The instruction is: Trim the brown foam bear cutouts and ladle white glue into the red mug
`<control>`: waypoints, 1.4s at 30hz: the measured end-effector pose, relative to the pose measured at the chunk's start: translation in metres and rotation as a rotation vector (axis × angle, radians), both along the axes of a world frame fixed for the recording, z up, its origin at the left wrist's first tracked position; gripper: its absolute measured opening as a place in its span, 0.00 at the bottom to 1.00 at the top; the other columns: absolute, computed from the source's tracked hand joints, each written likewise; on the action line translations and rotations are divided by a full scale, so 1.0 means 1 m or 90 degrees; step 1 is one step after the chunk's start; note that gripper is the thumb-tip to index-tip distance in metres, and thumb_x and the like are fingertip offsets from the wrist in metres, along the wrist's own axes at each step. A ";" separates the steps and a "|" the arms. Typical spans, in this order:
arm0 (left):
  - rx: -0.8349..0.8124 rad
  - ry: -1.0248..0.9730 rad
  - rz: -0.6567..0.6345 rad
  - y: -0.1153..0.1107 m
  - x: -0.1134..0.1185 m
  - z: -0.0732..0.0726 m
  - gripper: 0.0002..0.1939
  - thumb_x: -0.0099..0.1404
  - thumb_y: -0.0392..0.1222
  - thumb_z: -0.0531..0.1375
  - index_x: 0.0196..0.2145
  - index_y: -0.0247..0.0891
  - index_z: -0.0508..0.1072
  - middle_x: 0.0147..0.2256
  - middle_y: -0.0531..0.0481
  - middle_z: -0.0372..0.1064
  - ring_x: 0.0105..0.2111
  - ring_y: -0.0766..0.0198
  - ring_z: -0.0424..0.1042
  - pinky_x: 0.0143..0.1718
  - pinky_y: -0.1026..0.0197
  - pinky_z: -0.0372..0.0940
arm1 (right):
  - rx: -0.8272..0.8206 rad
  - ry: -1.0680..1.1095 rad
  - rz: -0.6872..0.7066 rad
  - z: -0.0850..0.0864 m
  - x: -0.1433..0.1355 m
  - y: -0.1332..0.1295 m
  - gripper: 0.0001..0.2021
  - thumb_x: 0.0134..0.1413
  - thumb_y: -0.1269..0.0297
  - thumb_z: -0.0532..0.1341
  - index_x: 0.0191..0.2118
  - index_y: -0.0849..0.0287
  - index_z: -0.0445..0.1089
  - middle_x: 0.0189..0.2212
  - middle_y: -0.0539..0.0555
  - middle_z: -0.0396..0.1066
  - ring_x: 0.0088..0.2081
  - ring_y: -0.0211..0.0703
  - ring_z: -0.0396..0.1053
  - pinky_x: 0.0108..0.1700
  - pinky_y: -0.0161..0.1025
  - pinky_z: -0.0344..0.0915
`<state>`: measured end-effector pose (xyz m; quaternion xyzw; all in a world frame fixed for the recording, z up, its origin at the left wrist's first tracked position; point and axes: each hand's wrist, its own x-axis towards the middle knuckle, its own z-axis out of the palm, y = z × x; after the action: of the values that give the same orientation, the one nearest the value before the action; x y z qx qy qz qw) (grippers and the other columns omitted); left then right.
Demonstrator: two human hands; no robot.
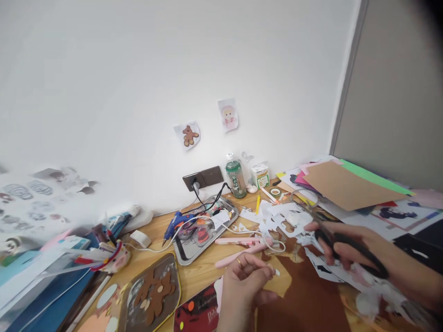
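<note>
My right hand (349, 251) grips black-handled scissors (323, 221), blades pointing up and left over a pile of white paper scraps (277, 216). My left hand (247, 281), a ring on one finger, pinches a tiny white scrap (277, 272) at its fingertips. Under both hands lies a brown paper sheet (304, 304) with a tan piece (282, 281) beside my left fingers. The two hands are about a hand's width apart.
A metal tray (194, 251) and a blue glue gun (175, 225) with cables sit left of centre. Coloured paper sheets (349, 186) are stacked at the right. A green bottle (236, 177) stands by the wall socket (204, 177). A brown bear cutout (152, 295) lies at front left.
</note>
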<state>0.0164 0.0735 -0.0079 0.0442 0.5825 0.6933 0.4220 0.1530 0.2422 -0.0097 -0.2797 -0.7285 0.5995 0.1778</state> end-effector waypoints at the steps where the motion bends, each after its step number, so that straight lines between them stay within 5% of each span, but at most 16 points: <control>1: 0.002 0.000 0.007 -0.001 0.000 0.002 0.14 0.35 0.39 0.67 0.19 0.32 0.66 0.19 0.52 0.65 0.19 0.73 0.59 0.14 0.71 0.61 | -0.028 0.004 0.050 -0.003 -0.006 -0.006 0.23 0.39 0.52 0.61 0.43 0.59 0.68 0.22 0.51 0.64 0.23 0.38 0.63 0.20 0.32 0.58; 4: 0.019 -0.003 0.023 -0.003 -0.002 0.008 0.15 0.33 0.40 0.67 0.18 0.32 0.66 0.19 0.52 0.64 0.18 0.74 0.59 0.14 0.71 0.61 | -0.103 0.033 0.152 -0.009 -0.023 -0.023 0.21 0.42 0.60 0.62 0.46 0.58 0.65 0.25 0.50 0.64 0.24 0.35 0.62 0.21 0.30 0.59; 8: 0.038 -0.009 0.030 -0.005 -0.003 0.011 0.15 0.32 0.39 0.68 0.18 0.32 0.66 0.17 0.54 0.63 0.16 0.76 0.57 0.14 0.72 0.61 | -0.152 0.070 0.175 -0.006 -0.042 -0.040 0.22 0.41 0.65 0.64 0.45 0.59 0.62 0.23 0.47 0.64 0.22 0.33 0.63 0.19 0.27 0.58; 15: 0.080 0.013 0.039 -0.004 -0.005 0.003 0.14 0.32 0.39 0.68 0.17 0.32 0.67 0.20 0.51 0.67 0.16 0.74 0.60 0.12 0.72 0.59 | -0.154 0.140 0.168 0.008 -0.064 -0.065 0.19 0.41 0.66 0.64 0.42 0.59 0.61 0.34 0.53 0.70 0.37 0.40 0.68 0.40 0.34 0.63; 21: 0.089 0.007 0.047 -0.006 -0.004 0.006 0.13 0.34 0.38 0.67 0.18 0.32 0.68 0.18 0.53 0.65 0.16 0.75 0.60 0.14 0.72 0.59 | -0.084 0.112 0.123 0.008 -0.063 -0.064 0.19 0.41 0.64 0.64 0.42 0.59 0.61 0.33 0.53 0.70 0.35 0.42 0.68 0.36 0.34 0.64; 29: 0.038 0.018 0.047 -0.006 -0.004 0.014 0.11 0.37 0.39 0.65 0.21 0.32 0.70 0.20 0.51 0.66 0.19 0.72 0.61 0.16 0.70 0.61 | -0.151 0.105 0.120 0.011 -0.063 -0.061 0.19 0.43 0.68 0.62 0.44 0.60 0.60 0.27 0.49 0.67 0.31 0.38 0.67 0.33 0.32 0.63; 37: -0.054 0.285 0.001 -0.010 -0.002 0.012 0.08 0.45 0.42 0.62 0.22 0.33 0.74 0.27 0.46 0.70 0.17 0.74 0.58 0.17 0.69 0.55 | -0.154 0.084 0.126 0.011 -0.060 -0.062 0.20 0.43 0.66 0.62 0.44 0.60 0.61 0.27 0.49 0.68 0.28 0.34 0.64 0.29 0.30 0.62; 42: -0.042 0.181 0.012 -0.012 -0.008 0.016 0.09 0.45 0.43 0.62 0.20 0.33 0.73 0.19 0.50 0.65 0.18 0.72 0.60 0.20 0.70 0.57 | -0.137 0.047 0.091 0.011 -0.061 -0.057 0.20 0.44 0.59 0.61 0.44 0.60 0.64 0.19 0.46 0.62 0.20 0.33 0.61 0.22 0.29 0.59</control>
<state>0.0084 0.0613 0.0080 0.1224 0.6591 0.6646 0.3300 0.0924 0.1856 0.0013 -0.2222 -0.6707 0.6955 0.1303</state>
